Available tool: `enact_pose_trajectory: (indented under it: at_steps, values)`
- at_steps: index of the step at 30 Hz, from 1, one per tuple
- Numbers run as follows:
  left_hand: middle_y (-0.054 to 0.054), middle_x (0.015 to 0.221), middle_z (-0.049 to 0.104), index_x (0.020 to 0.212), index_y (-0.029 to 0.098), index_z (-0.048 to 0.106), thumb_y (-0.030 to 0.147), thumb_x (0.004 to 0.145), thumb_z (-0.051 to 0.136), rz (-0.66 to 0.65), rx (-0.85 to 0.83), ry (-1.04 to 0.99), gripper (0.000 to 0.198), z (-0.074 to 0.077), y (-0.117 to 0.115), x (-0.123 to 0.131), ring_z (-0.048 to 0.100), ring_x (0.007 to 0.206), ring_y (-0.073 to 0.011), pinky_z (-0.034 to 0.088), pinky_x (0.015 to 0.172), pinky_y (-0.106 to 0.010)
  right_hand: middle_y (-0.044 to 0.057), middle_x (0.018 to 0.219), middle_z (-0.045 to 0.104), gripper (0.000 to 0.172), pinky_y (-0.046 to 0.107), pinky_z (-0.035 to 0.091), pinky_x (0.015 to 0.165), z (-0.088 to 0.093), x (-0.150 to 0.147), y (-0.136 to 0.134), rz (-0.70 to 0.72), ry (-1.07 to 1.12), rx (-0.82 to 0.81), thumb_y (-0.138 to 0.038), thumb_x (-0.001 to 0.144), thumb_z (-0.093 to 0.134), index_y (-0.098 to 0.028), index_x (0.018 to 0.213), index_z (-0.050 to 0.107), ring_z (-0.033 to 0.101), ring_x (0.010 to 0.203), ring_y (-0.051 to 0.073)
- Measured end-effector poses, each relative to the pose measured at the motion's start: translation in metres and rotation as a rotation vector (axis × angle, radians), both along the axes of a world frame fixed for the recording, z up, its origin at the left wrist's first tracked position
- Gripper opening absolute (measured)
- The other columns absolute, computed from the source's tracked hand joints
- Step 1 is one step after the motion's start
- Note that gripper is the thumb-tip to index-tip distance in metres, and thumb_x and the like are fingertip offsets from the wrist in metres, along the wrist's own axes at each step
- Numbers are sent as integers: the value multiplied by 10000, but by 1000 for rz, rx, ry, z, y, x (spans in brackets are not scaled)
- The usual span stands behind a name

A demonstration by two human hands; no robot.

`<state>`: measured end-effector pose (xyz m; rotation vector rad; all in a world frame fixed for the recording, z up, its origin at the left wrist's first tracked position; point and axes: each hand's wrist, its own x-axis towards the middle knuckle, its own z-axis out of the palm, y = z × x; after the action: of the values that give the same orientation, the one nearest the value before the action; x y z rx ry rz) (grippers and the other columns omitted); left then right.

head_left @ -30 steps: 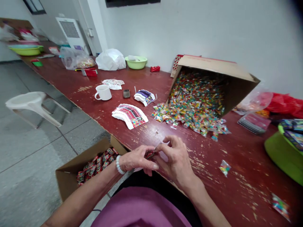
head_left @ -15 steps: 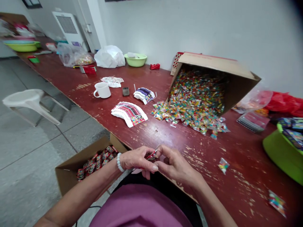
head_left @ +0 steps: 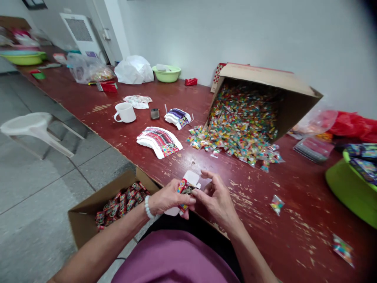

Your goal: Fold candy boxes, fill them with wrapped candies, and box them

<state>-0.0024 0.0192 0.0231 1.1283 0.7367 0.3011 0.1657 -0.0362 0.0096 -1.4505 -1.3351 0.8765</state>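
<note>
Both my hands meet at the near edge of the red table. My left hand is closed around a small printed carton with white flaps sticking out above and below. My right hand pinches the same carton from the right, fingers curled on its side. Behind them a large cardboard box lies tipped on its side, spilling several colourful candy packets onto the table. Two fanned stacks of flat printed cartons lie to the left of the pile.
An open cardboard box of filled red cartons sits below the table at my left. A white mug, a phone, green basins, plastic bags and loose packets are on the table. A white stool stands on the floor.
The carton has turned in my hands and its white flaps now show open above and below. My hands stay together at the table edge; the view shifted slightly.
</note>
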Motion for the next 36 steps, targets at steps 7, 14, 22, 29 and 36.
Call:
enact_pose_trajectory:
  at_steps: [7,14,22,29,36]
  values:
    - [-26,764,665,829,113,625,317,723,763,148,99,-91,268,-11,-9,6,631,695,-131,501,657,-232,19,699,651,321,254,430,598,0,-1,0,-8,108,-7,-438,878,593,-174,731,702,582,653,172]
    - [-30,948,684,1213,237,398,266,772,727,435,188,-107,551,-9,-23,1,680,750,-171,547,677,-294,15,848,711,368,281,498,714,-3,-8,0,8,260,-42,-397,882,606,-204,1196,601,648,772,191]
    - [-51,1078,675,1206,251,440,258,797,707,496,229,-168,488,-7,-31,5,673,890,-181,540,762,-290,70,1046,701,388,330,518,822,-23,-27,-4,-54,468,32,-369,863,639,-221,1213,563,659,912,202]
    - [6,830,647,1025,206,494,269,765,739,375,83,-201,363,-10,-24,-5,627,704,-128,507,660,-249,22,867,701,271,275,475,724,-19,-11,-3,9,432,-67,-437,853,655,-194,966,692,611,767,168]
    - [12,838,648,975,222,490,311,764,737,326,59,-225,337,-10,-25,-2,612,664,-114,492,639,-237,19,777,679,294,264,452,675,-13,2,4,54,488,-162,-451,792,722,-159,826,718,573,682,150]
